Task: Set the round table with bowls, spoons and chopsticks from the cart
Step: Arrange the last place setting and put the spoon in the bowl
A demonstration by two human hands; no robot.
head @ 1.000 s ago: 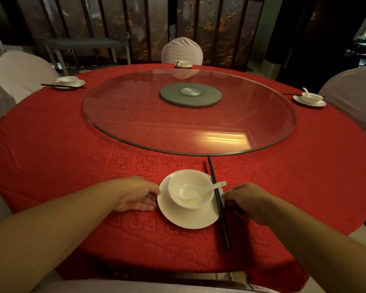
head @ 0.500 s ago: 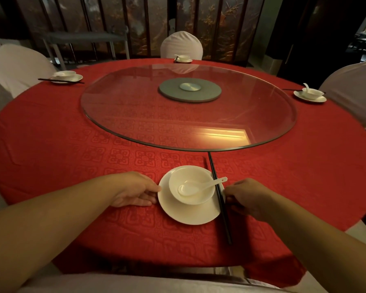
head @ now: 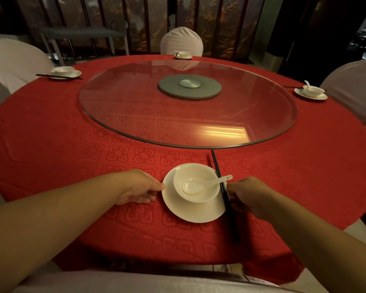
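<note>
Four settings: the near one lies at the front edge of the round counter (head: 51, 149); three more sit far left (head: 64, 72), far middle (head: 183, 55) and far right (head: 310, 93).
Near setting: a white bowl (head: 196, 182) sits on a saucer (head: 190, 208), a spoon (head: 201, 185) lies in the bowl with its handle over the right rim, and black chopsticks (head: 225, 197) lie along the saucer's right edge.
Left hand (head: 141, 188): fingertips touch the saucer's left rim; fingers look loosely bent, not gripping.
Right hand (head: 248, 195): fingers curl at the chopsticks; the fingertips are hidden behind the knuckles, so the grip itself is unclear.
Hidden: the chopsticks' far tips run under the glass turntable (head: 188, 102); the far middle setting is too small to read.
Cut off: the covered chairs at left (head: 15, 60) and right (head: 355, 87).
Change: both hands stay at the setting; the saucer and chopsticks lie much as half a second before.
</note>
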